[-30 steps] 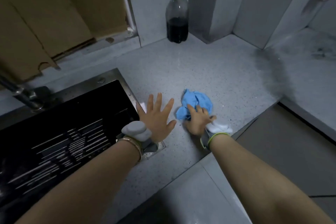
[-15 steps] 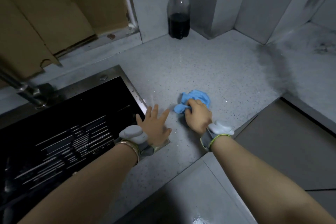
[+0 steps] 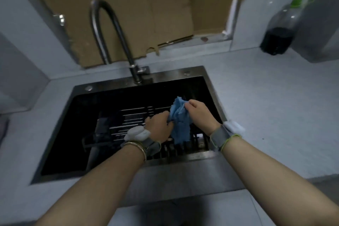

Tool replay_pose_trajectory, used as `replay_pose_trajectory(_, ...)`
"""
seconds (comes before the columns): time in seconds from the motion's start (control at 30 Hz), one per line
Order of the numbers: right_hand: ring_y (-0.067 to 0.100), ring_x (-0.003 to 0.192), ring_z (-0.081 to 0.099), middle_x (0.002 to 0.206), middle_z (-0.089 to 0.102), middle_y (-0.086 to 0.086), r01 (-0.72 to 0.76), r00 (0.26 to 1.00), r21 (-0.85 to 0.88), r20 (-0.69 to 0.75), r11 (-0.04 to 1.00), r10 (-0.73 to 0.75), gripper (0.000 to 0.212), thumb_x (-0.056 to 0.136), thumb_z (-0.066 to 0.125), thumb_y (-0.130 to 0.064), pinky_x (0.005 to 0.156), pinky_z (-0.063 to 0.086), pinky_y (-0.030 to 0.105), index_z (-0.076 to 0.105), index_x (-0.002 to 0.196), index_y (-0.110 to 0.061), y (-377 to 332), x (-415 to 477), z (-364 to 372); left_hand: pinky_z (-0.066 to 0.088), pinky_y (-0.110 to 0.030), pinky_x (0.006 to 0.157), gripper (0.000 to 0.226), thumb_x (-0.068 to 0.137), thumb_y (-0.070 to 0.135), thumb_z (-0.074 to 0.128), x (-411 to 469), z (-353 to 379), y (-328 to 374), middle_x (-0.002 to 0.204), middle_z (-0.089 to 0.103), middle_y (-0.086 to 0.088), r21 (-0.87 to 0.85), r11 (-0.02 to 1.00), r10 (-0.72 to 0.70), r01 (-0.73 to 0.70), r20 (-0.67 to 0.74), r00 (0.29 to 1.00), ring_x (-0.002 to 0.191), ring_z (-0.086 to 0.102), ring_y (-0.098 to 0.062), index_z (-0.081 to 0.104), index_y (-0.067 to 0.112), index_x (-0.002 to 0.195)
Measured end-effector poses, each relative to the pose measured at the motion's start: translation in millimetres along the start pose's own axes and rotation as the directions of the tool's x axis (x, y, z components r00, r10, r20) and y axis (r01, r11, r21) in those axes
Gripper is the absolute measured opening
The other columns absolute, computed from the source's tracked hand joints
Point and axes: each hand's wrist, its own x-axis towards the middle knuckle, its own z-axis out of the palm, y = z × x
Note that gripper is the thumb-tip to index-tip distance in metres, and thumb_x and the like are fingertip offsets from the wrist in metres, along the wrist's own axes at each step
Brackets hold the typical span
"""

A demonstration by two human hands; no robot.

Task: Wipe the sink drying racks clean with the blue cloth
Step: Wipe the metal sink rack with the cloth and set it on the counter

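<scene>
Now the blue cloth [image 3: 180, 123] hangs over the sink [image 3: 176, 72]

The right hand [image 3: 200, 115] pinches its top edge, and the left hand [image 3: 159, 126] grips its side with curled fingers. It dangles just above the drying racks [image 3: 135, 117].

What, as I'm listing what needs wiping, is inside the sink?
Metal drying racks lie inside the sink, blue cloth held over them. The basin floor beneath is too dark to see.
</scene>
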Motion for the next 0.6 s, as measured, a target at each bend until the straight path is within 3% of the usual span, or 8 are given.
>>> replay_pose_trajectory(0.1, 0.019, 0.067, 0.045, 0.066, 0.045, 0.004, -0.052, 0.994, -0.007, 0.093, 0.999, 0.052, 0.034, 0.097, 0.044, -0.022, 0.065, 0.040, 0.033, 0.045, 0.064, -0.013, -6.9, 5.1, 43.5, 0.040, -0.035, 0.070, 0.028, 0.094, 0.018, 0.048, -18.9, -15.3, -46.8, 0.081, 0.056, -0.009, -0.215, 0.963, -0.187, 0.162, -0.103, 0.977, 0.080, 0.056, -0.028, 0.038, 0.019, 0.069)
replay_pose_trajectory(0.2, 0.012, 0.061, 0.043, 0.063, 0.045, 0.001, -0.027, 0.955, -0.094, 0.292, 0.995, 0.054, 0.031, 0.094, 0.053, -0.024, 0.056, 0.034, 0.024, 0.048, 0.065, -0.014, -18.3, -1.8, 94.3, 0.042, -0.033, 0.069, 0.013, 0.093, 0.013, 0.049, -42.0, -24.9, -98.0, 0.075, 0.052, -0.005, -0.403, 0.867, -0.358, 0.292, -0.097, 0.929, 0.076, 0.052, -0.022, 0.051, 0.011, 0.081)
replay_pose_trajectory(0.3, 0.013, 0.076, 0.051, 0.077, 0.052, 0.002, -0.064, 0.858, 0.021, 0.513, 0.998, 0.044, 0.012, 0.090, 0.060, -0.015, 0.060, 0.043, 0.017, 0.051, 0.093, -0.009, -29.1, -23.6, 115.8, 0.040, -0.032, 0.065, 0.015, 0.091, 0.006, 0.048, -53.4, -24.4, -110.5, 0.067, 0.050, -0.003, -0.453, 0.836, -0.382, 0.309, -0.077, 0.921, 0.071, 0.050, -0.021, 0.051, 0.009, 0.076)
replay_pose_trajectory(0.4, 0.001, 0.075, 0.058, 0.085, 0.056, -0.008, -0.194, 0.757, 0.132, 0.650, 0.972, 0.063, 0.022, 0.089, 0.057, -0.001, 0.061, 0.048, 0.008, 0.049, 0.106, -0.010, -26.6, -32.6, 148.0, 0.042, -0.034, 0.067, 0.008, 0.089, 0.005, 0.049, -60.4, -20.1, -128.5, 0.068, 0.051, -0.004, -0.434, 0.840, -0.397, 0.325, -0.082, 0.914, 0.072, 0.050, -0.022, 0.055, 0.004, 0.083)
replay_pose_trajectory(0.47, 0.003, 0.071, 0.060, 0.085, 0.060, -0.005, -0.205, 0.745, 0.059, 0.657, 0.977, 0.117, 0.024, 0.089, 0.058, -0.002, 0.060, 0.049, 0.015, 0.052, 0.100, -0.022, -19.5, -33.9, 157.3, 0.039, -0.031, 0.065, 0.009, 0.089, 0.005, 0.050, -60.6, -16.7, -136.0, 0.068, 0.052, -0.005, -0.449, 0.837, -0.381, 0.314, -0.065, 0.922, 0.072, 0.051, -0.022, 0.057, 0.002, 0.084)
replay_pose_trajectory(0.53, 0.010, 0.070, 0.057, 0.080, 0.060, 0.003, -0.180, 0.809, 0.005, 0.569, 0.984, 0.145, 0.021, 0.086, 0.054, 0.005, 0.062, 0.046, 0.021, 0.057, 0.091, -0.016, -6.1, -26.6, 170.1, 0.037, -0.028, 0.063, 0.010, 0.090, 0.006, 0.051, -58.2, -15.0, -150.1, 0.067, 0.053, -0.004, -0.465, 0.827, -0.368, 0.316, -0.023, 0.929, 0.073, 0.050, -0.020, 0.057, 0.003, 0.083)
replay_pose_trajectory(0.6, 0.004, 0.060, 0.051, 0.067, 0.055, 0.000, -0.186, 0.895, 0.005, 0.413, 0.982, 0.168, 0.027, 0.082, 0.050, 0.012, 0.058, 0.041, 0.018, 0.059, 0.074, -0.012, 1.0, -17.8, 173.0, 0.039, -0.027, 0.065, 0.013, 0.091, 0.010, 0.052, -54.5, -14.9, -157.4, 0.078, 0.062, -0.008, -0.469, 0.824, -0.358, 0.317, 0.003, 0.934, 0.077, 0.054, -0.019, 0.063, 0.003, 0.091)
